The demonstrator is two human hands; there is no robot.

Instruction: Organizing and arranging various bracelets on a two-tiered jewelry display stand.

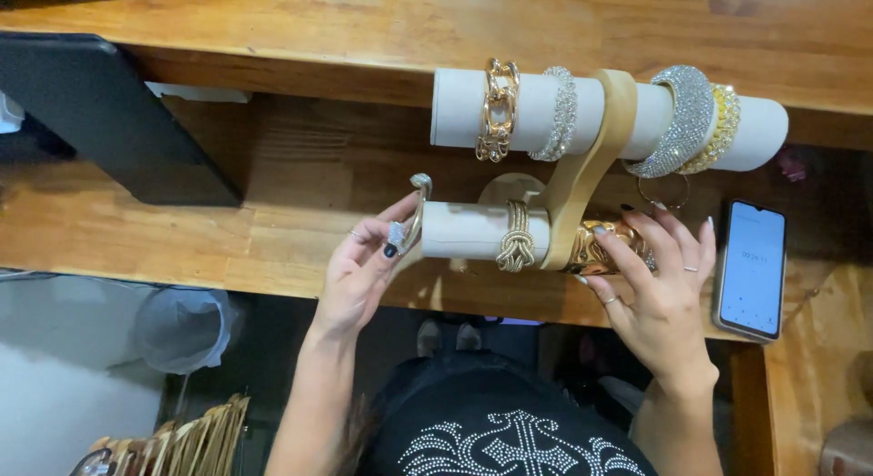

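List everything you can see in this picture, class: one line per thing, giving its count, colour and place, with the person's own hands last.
Bracelet stand: one, beige wood upright with two cream bars, on the table.
Table: one, brown wood.
Chain bracelet: one, gold, upper bar, left.
Crystal bracelet: one, silver, upper bar, beside the chain.
Wide bangle: one, silver, upper bar, right.
Beaded bracelet: one, yellow-gold, next to the bangle.
Knot bracelet: one, gold, lower bar.
Phone: one, screen lit, right of the stand.
Dark panel: one, black, upper left.
Left hand: holds a silver cuff at the lower bar's end.
Right hand: on a gold bracelet.
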